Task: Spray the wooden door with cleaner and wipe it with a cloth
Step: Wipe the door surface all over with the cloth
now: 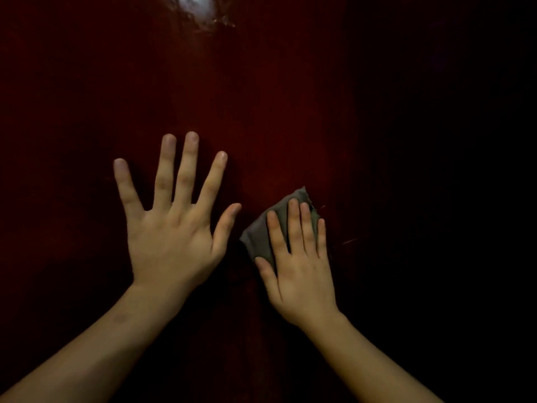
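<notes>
Nearest the camera in the head view were two bare arms, the left arm and the right arm. They reached up toward the wooden door. The door was dark red and shiny, and it filled nearly the whole view. Its right side was too dark to see well.

The left hand lay flat on the door with its fingers straight and spread wide apart. It held nothing. I think it was there to lean on and to keep the door steady.

The right hand was flat too, with its fingers straight and close together. It pressed a small grey cloth against the wood. It was not squeezing the cloth, only pushing on it. That seemed a good way to wipe, since a flat hand pushes the whole cloth onto the door.

Most of the cloth hid under the right hand. One corner poked out above the fingertips and an edge showed beside the thumb. The cloth sat just beside the left hand's thumb, not touching it.

A bright spot of light shone at the top of the door. I saw no spray bottle.
</notes>
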A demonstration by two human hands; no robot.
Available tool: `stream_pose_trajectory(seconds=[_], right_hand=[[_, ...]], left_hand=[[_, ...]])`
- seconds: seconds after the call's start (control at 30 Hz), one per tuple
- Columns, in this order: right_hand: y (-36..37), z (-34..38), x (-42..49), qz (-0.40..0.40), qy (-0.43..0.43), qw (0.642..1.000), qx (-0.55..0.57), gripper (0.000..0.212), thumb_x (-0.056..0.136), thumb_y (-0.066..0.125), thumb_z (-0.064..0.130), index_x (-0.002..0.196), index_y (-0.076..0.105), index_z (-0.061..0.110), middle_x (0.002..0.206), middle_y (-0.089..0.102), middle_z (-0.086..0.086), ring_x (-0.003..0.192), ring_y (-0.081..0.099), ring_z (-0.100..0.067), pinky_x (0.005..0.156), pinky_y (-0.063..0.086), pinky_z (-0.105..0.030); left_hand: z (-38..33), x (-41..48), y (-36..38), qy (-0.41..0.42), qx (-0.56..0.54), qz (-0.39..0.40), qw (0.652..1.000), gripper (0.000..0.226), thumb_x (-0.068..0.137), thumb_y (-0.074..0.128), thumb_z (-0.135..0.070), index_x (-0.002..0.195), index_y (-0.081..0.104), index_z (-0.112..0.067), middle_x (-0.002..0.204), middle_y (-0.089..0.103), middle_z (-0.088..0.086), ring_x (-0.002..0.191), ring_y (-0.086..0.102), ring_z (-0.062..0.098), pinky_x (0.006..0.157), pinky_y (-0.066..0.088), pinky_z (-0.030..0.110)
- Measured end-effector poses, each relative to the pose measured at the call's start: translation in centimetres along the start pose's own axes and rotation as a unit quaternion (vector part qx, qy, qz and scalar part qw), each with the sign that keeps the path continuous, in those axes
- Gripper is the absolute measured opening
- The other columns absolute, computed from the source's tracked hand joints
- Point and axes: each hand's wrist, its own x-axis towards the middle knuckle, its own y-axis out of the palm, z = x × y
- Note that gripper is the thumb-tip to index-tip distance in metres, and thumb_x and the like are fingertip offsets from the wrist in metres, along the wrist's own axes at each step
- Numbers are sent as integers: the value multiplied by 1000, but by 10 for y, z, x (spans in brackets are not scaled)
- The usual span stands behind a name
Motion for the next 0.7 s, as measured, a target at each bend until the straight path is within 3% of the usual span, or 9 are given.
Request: stream_pose_trajectory(seconds=[0.2,0.3,0.43,0.7], right_hand=[[-24,-17,54,-39,107,993,42,71,106,20,54,163,-8,21,170,-17,-12,157,-19,-25,127,-8,-51],[-19,-18,45,-41,118,991,56,71,106,18,54,163,-5,20,171,-15,-12,158,-17,-26,128,-6,-52],[-4,-37,9,-15,112,992,62,70,106,14,55,163,-10,23,170,-20,-9,157,-19,-26,128,-5,-52],[33,-71,-111,99,208,970,75,67,99,-3,65,150,-39,40,160,-43,9,153,-31,-15,128,3,-50]], left_hand=[[-2,-1,2,-4,-5,2,1000,72,110,15,-63,171,5,-27,178,-11,8,165,-9,31,124,-7,71],[-1,0,2,-4,-14,3,1000,72,110,15,-63,171,4,-27,178,-12,9,165,-9,31,122,-8,71],[-2,-1,2,-7,-31,7,999,73,110,14,-64,171,2,-27,178,-13,9,165,-10,31,122,-3,75],[-1,-2,1,-5,-40,10,999,73,110,16,-64,171,0,-28,178,-14,9,165,-11,30,123,-5,74]])
